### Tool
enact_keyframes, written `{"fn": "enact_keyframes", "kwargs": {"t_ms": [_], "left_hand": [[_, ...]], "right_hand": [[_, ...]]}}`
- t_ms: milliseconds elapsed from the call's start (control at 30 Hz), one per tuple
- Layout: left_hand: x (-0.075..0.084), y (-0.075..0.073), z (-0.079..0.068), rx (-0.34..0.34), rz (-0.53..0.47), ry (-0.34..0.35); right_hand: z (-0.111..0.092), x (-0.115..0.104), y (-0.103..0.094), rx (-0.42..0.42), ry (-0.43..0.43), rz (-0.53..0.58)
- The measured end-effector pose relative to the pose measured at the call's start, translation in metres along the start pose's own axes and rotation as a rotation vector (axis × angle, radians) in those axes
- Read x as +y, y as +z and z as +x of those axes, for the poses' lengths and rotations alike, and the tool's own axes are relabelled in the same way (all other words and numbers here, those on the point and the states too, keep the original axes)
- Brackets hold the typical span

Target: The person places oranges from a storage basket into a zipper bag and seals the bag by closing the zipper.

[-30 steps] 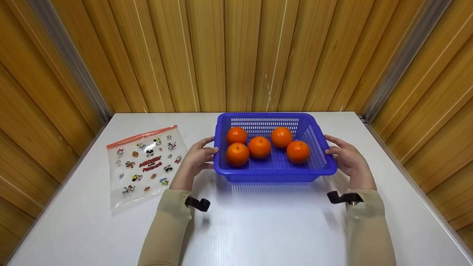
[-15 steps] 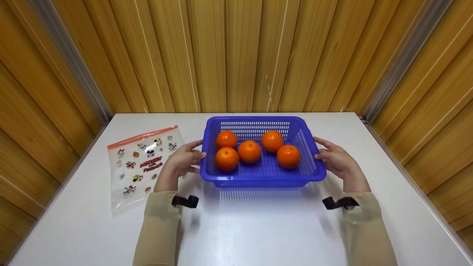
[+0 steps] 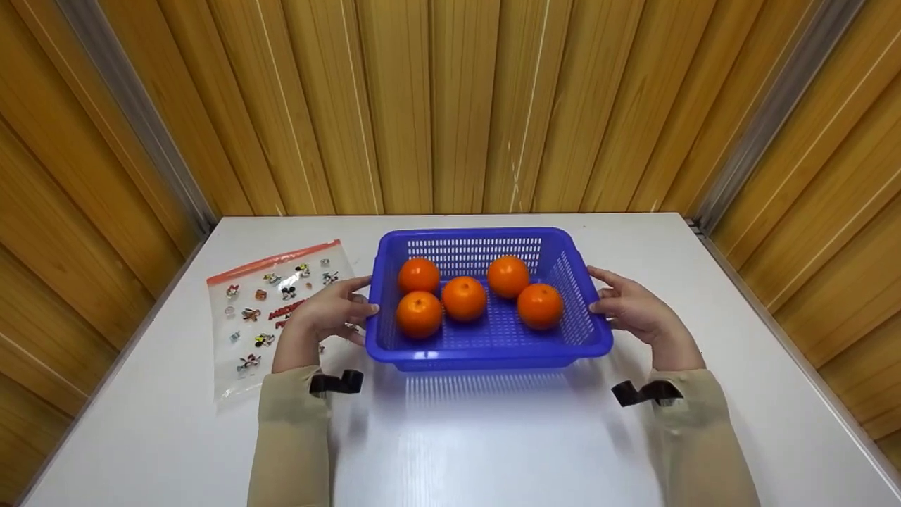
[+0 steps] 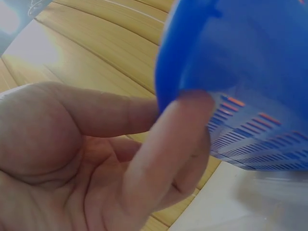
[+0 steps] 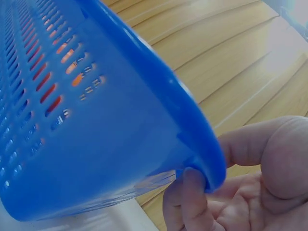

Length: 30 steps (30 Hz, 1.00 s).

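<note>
A blue plastic basket (image 3: 493, 352) with slotted walls is held by its two short sides in the head view. Several oranges (image 3: 464, 298) lie on its floor, two of them at the left wall. My left hand (image 3: 327, 313) grips the left rim, thumb on top and fingers under the lip; the left wrist view shows the fingertips against the basket wall (image 4: 260, 53). My right hand (image 3: 637, 310) pinches the right rim the same way, and the right wrist view shows its fingers (image 5: 194, 192) curled below the lip. The basket's shadow falls on the table in front of it.
A clear zip bag (image 3: 246, 338) with a red-orange top strip and cartoon prints lies flat at the left, partly behind my left hand. The white table (image 3: 493, 451) ends at ribbed wood-look panels (image 3: 457, 105) at the back and both sides.
Both hands have carried the basket with the oranges to the left and a little nearer to me. My left hand now overlaps the bag's right part. The bag has stayed put.
</note>
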State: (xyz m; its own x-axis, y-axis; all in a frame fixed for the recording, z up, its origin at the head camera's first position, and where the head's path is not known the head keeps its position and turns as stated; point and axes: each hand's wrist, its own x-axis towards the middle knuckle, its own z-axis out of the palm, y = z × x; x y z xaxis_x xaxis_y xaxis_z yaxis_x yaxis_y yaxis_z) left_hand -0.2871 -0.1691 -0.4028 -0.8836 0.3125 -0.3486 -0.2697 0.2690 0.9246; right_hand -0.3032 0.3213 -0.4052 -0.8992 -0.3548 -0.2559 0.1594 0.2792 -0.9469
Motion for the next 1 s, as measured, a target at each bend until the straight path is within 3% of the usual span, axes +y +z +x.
{"fn": "enact_keyframes", "kwargs": {"t_ms": [333, 567, 667, 800, 900, 1000], "left_hand": [[0.014, 0.001, -0.012, 0.021, 0.089, -0.058], [0.017, -0.001, -0.012, 0.039, 0.114, -0.071], [0.015, -0.007, -0.012, 0.127, 0.140, -0.093], [0.007, -0.019, -0.012, 0.332, 0.304, -0.145], [-0.002, -0.027, -0.009, 0.443, 0.445, -0.223], [-0.012, -0.033, -0.004, 0.496, 0.505, -0.330]], "right_hand": [[-0.004, -0.016, -0.005, -0.050, 0.035, -0.147], [-0.004, -0.021, -0.009, -0.051, 0.051, -0.165], [-0.004, -0.019, -0.009, -0.053, 0.050, -0.159], [-0.004, -0.019, -0.008, -0.055, 0.049, -0.164], [-0.005, -0.020, -0.008, -0.055, 0.043, -0.170], [-0.005, -0.021, -0.008, -0.051, 0.042, -0.168]]}}
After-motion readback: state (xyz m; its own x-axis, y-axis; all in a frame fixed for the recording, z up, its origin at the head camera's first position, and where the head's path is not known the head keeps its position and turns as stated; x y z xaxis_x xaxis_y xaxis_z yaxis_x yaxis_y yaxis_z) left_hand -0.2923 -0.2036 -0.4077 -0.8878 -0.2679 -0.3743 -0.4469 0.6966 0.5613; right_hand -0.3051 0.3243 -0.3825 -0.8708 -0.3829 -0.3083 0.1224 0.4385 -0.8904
